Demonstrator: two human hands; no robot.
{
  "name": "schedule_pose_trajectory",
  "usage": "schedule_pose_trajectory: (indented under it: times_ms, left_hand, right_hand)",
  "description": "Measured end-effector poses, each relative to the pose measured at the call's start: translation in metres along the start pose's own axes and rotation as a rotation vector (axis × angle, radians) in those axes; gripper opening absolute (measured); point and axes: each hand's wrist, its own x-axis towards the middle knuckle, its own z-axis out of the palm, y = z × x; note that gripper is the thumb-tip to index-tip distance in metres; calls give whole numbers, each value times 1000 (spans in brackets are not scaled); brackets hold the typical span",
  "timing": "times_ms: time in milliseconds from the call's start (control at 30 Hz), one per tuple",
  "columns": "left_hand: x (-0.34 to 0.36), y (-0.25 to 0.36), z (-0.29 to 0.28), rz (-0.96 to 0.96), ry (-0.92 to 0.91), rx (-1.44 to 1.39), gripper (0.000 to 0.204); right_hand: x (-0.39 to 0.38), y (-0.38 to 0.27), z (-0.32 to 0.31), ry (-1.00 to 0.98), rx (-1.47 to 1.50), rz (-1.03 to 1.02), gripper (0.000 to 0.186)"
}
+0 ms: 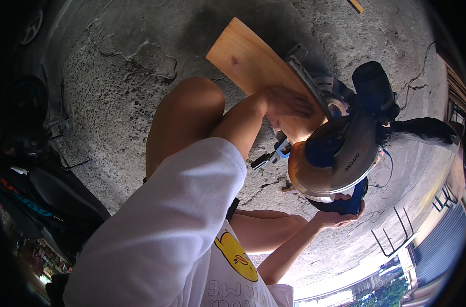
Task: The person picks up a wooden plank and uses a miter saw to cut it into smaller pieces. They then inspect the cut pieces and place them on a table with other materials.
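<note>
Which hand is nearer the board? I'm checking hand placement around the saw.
Left. The left hand presses flat on the board; the right hand grips the saw handle, off the board.

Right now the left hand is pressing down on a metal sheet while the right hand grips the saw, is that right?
Not quite. In the head view the left hand presses on a wooden board, not a metal sheet. The rest holds: the right hand grips the handle of the saw.
</note>
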Motion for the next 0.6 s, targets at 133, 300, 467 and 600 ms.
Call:
schedule_pose_trajectory:
  times_ms: [133,300,467,600]
  left_hand:
    - [0,-1,2,-3,-6,0,102]
    - [0,-1,1,12,-36,25,101]
    - [-3,-2,4,-1,-29,53,102]
    - [-2,-2,5,12,-32,64,104]
  right_hand:
    - [0,-1,2,18,29,18,63]
    - [-1,4,-9,-28,97,58,62]
    - [-2,2,-6,-21,83,50,61]
    - [-3,-1,2,6,31,17,63]
